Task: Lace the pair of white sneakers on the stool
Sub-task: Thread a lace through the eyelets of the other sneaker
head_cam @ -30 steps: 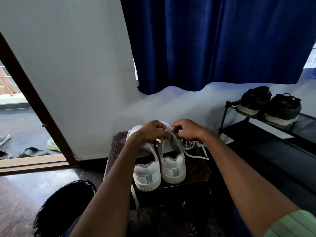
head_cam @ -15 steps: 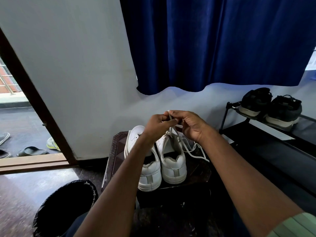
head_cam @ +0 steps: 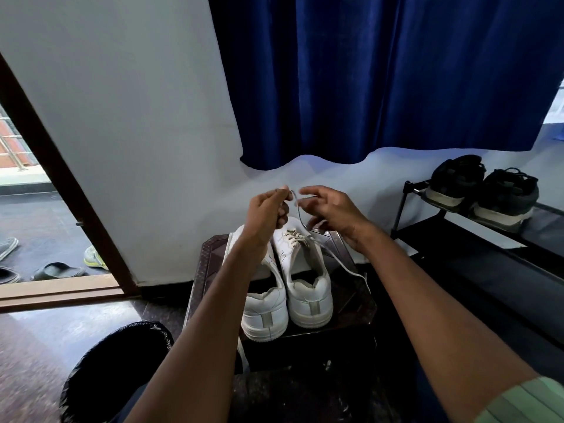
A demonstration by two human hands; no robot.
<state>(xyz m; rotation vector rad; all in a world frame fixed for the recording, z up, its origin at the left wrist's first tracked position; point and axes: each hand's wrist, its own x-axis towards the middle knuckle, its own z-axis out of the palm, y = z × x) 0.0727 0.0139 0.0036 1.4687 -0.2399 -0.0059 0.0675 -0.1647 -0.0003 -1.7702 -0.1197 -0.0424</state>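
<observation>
Pulling the lace up seems to be the story here: a second ago both hands were down on the shoes' tongues, and now they've risen well above them. Going left to right, the bin (head_cam: 119, 370) with its black liner sits on the floor by the left forearm, then the left sneaker (head_cam: 262, 303) with no lacing that I can see (the arm hides most of its front), heel toward the camera on the stool (head_cam: 207, 270). The left hand (head_cam: 265, 212) has its fingers (head_cam: 282, 192) clamped together on the lace (head_cam: 297, 213), which runs taut down to the right sneaker (head_cam: 306, 279), where a few rows are already crossed. The right hand (head_cam: 331, 209) has let go, fingers apart and loosely curled just beside the lace. Another strand trails off the stool's right side. Further right, dark shoes (head_cam: 482, 190) sit on a rack (head_cam: 476, 239). My guess: slack's being drawn through an eyelet, next eyelet after that, left sneaker still waiting.
</observation>
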